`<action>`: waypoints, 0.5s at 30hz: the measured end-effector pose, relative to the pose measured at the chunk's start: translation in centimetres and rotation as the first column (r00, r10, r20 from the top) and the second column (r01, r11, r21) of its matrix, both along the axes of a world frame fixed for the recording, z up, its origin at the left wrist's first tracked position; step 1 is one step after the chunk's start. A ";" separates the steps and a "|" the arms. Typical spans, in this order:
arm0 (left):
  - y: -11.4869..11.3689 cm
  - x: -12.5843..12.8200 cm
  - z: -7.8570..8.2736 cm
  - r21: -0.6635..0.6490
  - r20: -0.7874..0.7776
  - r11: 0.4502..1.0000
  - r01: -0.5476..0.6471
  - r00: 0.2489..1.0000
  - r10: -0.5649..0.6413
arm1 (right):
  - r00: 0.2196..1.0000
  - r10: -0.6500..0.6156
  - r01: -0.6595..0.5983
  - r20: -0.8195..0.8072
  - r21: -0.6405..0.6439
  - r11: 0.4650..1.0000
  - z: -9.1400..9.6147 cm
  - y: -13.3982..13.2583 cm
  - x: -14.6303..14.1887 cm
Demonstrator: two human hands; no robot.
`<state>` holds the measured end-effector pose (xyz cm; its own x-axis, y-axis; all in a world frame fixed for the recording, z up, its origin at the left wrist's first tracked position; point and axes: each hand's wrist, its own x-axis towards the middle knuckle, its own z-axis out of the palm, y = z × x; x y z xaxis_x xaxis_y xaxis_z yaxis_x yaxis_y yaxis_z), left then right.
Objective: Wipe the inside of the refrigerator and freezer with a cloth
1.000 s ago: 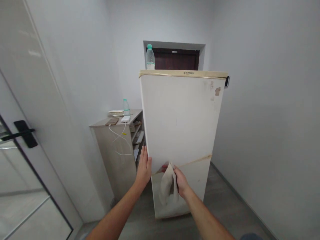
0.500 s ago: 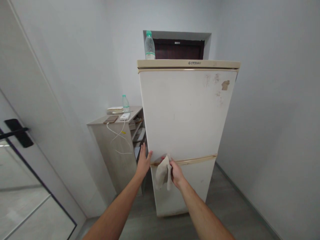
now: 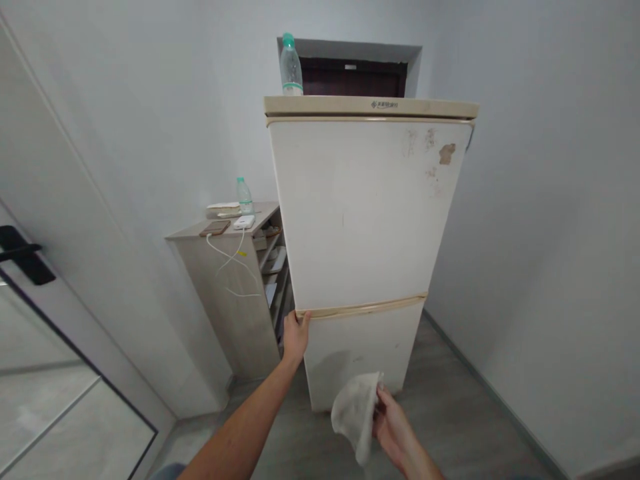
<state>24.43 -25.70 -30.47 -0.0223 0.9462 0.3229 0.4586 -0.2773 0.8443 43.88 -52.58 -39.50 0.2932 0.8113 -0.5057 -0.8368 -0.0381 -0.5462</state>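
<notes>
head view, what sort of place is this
Likely a small room or hallway in a home or office: a worn fridge stands in front of what looks like a dark door, beside a cabinet with open shelves.

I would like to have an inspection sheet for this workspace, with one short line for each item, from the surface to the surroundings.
Surface: white fridge has reddish stains and a brown patch at upper right.
Things in hand: one pale cloth.
Clutter: green-capped bottle on the fridge; second bottle, flat brown item and white device on the cabinet.
Grip: left hand at the fridge's left edge, by the door seam; right hand holds the cloth.
Cables: white cabling hangs, crossing, down the cabinet.
Surroundings: glazed door at left, dark door behind the fridge, grey floor.
</notes>
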 end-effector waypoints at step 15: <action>-11.4 -1.6 1.1 -0.052 0.021 0.994 -0.101 0.995 0.102 | 0.979 -0.180 0.184 -0.091 0.037 0.982 0.7 -4.4 2.3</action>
<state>22.81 -37.07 -29.32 -0.1261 0.9537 0.2729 0.4623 -0.1869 0.8668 46.14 -56.96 -38.79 0.3951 0.7707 -0.5000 -0.8716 0.1425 -0.4690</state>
